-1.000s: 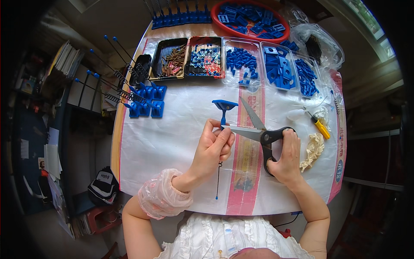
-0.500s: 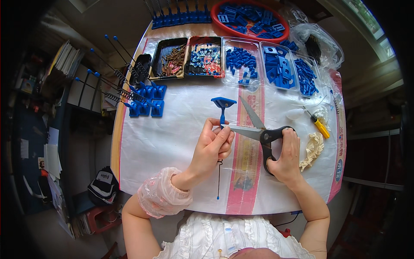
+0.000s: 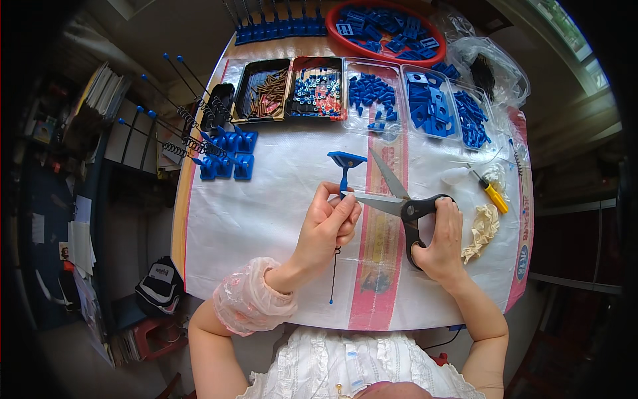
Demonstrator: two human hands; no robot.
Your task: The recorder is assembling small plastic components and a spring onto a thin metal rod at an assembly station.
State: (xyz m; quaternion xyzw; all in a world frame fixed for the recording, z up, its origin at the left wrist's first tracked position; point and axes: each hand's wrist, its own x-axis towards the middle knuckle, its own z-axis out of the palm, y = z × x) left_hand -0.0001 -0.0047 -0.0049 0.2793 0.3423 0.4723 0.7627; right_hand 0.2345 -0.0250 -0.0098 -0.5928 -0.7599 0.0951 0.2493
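My left hand (image 3: 330,216) is closed around the stem of a blue plastic piece (image 3: 347,159), whose flared base points away from me. From below the fist a thin black wire (image 3: 334,276) with a small blue tip runs toward me; its middle is hidden in my fingers. My right hand (image 3: 440,243) is closed on the black handles of a pair of scissors (image 3: 411,211). The scissors' blades are spread apart. The lower blade's tip touches or lies right beside my left fingertips and the blue stem; I cannot tell which.
Finished-looking blue pieces with coiled wires (image 3: 227,156) stand at the left. Along the back are a tray of brass screws (image 3: 266,90), a tray of nuts (image 3: 317,90), clear boxes of blue parts (image 3: 373,93) and a red basin (image 3: 435,30). A yellow-handled screwdriver (image 3: 493,194) lies right.
The blue piece's base has shifted slightly right, and the wire's tip has swung slightly left and up. Both hands and the scissors stay nearly still.
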